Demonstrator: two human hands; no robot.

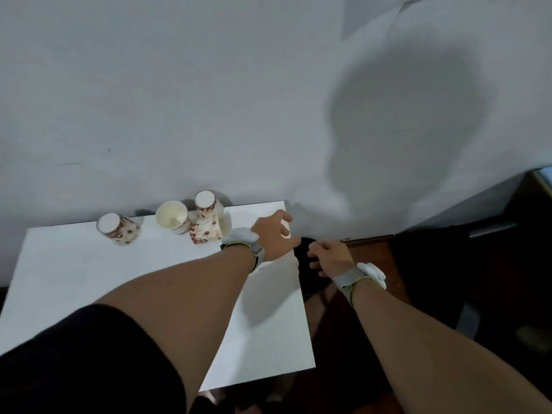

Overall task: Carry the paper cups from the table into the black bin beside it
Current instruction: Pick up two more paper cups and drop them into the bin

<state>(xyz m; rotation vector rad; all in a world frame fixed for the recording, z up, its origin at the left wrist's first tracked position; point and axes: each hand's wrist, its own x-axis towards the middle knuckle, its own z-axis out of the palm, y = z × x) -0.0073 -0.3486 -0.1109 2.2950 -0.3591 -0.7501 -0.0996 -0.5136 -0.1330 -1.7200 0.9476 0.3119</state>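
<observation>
**Cups at far counter edge, both hands over the right side**

Four paper cups at the white counter (89,279) far edge. Left cup (118,228) on its side, base toward camera. Open cup (173,221) tipped, mouth toward camera. Far cup (208,207) inverted, base up. Fourth cup (209,231) on its side, long axis left-right. Left hand (273,234) grasping something white, only partly visible. Right hand (328,256) released, fingers spread over black bin (307,276), right of counter. Grey wall behind; dark floor.

No legible text, label, brand, number or sign found. The paper cups (206,231) at the table's (89,264) 12 o'clock edge carry only a red-brown dotted pattern; no lettering can be made out.
</observation>
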